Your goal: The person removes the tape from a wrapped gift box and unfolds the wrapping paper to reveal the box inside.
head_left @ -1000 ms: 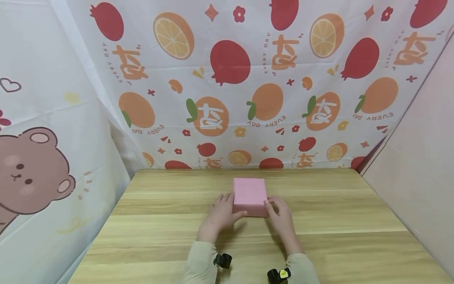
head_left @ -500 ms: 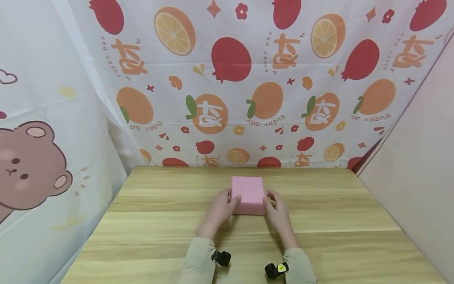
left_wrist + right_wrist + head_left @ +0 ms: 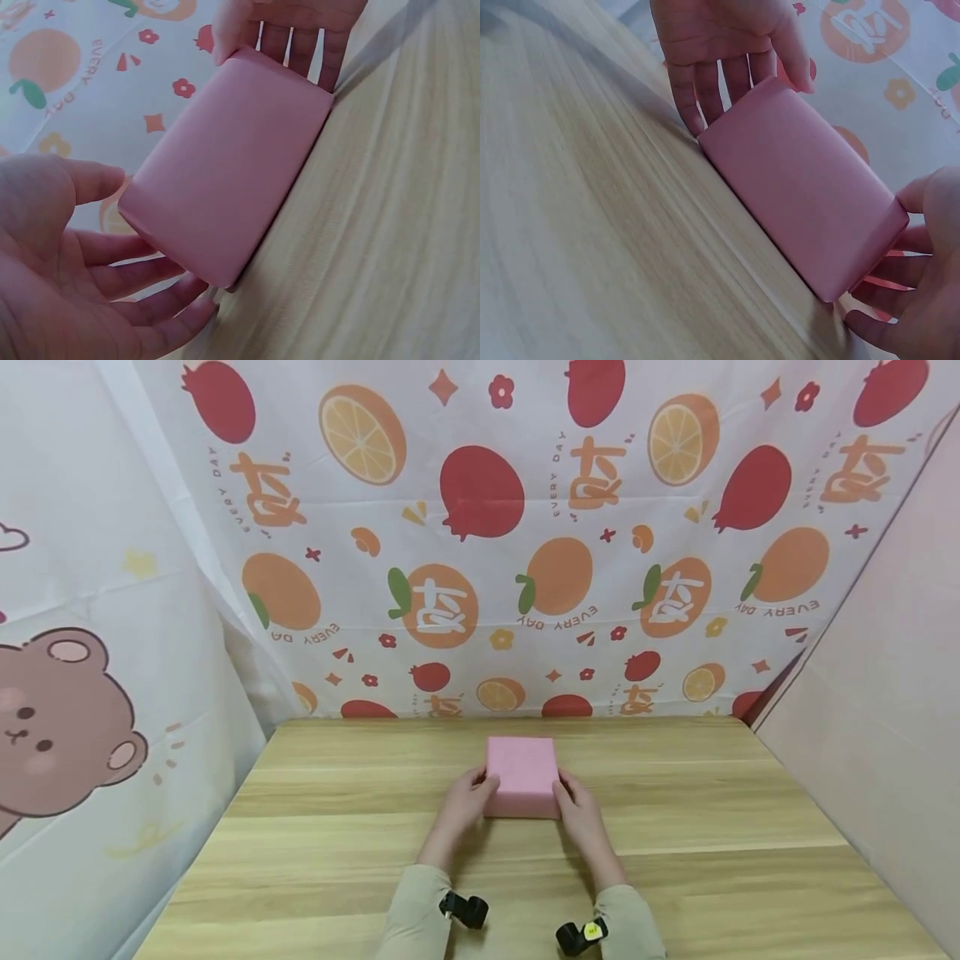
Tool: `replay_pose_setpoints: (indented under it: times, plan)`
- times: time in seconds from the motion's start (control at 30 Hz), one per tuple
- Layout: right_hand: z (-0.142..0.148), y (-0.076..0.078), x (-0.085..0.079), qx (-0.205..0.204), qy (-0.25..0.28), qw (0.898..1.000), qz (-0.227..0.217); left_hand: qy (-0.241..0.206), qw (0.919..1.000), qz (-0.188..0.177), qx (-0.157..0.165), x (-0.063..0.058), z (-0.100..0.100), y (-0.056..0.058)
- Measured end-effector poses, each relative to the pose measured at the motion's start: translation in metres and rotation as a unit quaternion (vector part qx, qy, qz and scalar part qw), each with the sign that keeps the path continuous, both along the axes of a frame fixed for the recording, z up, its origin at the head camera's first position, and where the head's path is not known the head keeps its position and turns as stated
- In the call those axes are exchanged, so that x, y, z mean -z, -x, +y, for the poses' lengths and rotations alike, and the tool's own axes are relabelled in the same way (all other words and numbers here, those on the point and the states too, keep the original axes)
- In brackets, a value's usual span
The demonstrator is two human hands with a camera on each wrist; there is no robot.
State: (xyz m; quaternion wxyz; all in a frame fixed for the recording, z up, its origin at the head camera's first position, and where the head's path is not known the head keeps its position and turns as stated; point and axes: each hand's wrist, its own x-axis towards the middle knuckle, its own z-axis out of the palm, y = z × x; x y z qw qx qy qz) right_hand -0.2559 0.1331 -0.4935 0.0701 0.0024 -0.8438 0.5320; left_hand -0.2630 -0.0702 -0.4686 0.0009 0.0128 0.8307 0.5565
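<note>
A smooth, pink, square-topped box (image 3: pixel 521 764), perhaps made of covered cardboard, is sitting on the light, wood-grained table (image 3: pixel 337 835), at 12 o'clock from the table's middle and nearer to its far edge. Its underside is seeming to touch the table; from my distant seat I am not finding any clear gap.

At 8 o'clock of the box, the person's bare left hand (image 3: pixel 461 802) is holding it: the thumb is touching the near corner, and the bent fingers are lying along the 9 o'clock side. At 4 o'clock, the bare right hand (image 3: pixel 583 814) is gripping the opposite side in the same way. Each hand is spreading only as wide as its corner needs; how hard they are pressing, I cannot tell.

Farther out, small black wrist cameras (image 3: pixel 465 910) are showing at 7 and 5 o'clock, and a white fabric cloth with fruit prints (image 3: pixel 555 489) is hanging at 12 o'clock behind the table.

I am judging that the step in hand is securing the box from both sides. The next move is probably calling for equal pressure, so that the box is staying level.
</note>
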Motion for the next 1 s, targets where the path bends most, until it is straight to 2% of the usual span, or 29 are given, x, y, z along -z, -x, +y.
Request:
replay_pose_setpoints:
  times: [0.13,0.27,0.43,0.67,0.8,1.0]
  plan:
    - [0.0001,-0.0014,-0.0017,0.001,0.006,1.000,-0.008,-0.012,0.9998,-0.010,0.009,0.0000,-0.0021,-0.0005]
    - [0.0019,-0.0004,-0.0018,-0.005,0.026,1.000,0.002,-0.024,0.9996,-0.007,0.013,0.0001,-0.0026,0.0002]
    - [0.0038,0.0021,-0.0014,-0.017,0.054,0.998,0.014,-0.044,0.9989,0.003,0.015,-0.0020,-0.0030,0.0004]
    - [0.0061,0.0021,-0.0020,-0.022,0.059,0.998,0.023,-0.079,0.9961,0.038,0.010,-0.0060,-0.0033,-0.0027]
    - [0.0063,0.0029,-0.0020,-0.027,0.083,0.995,0.040,-0.110,0.9937,0.021,-0.006,-0.0068,-0.0024,-0.0008]
    - [0.0059,0.0000,-0.0043,-0.028,0.118,0.991,0.047,-0.131,0.9913,0.006,-0.018,-0.0072,-0.0025,0.0004]
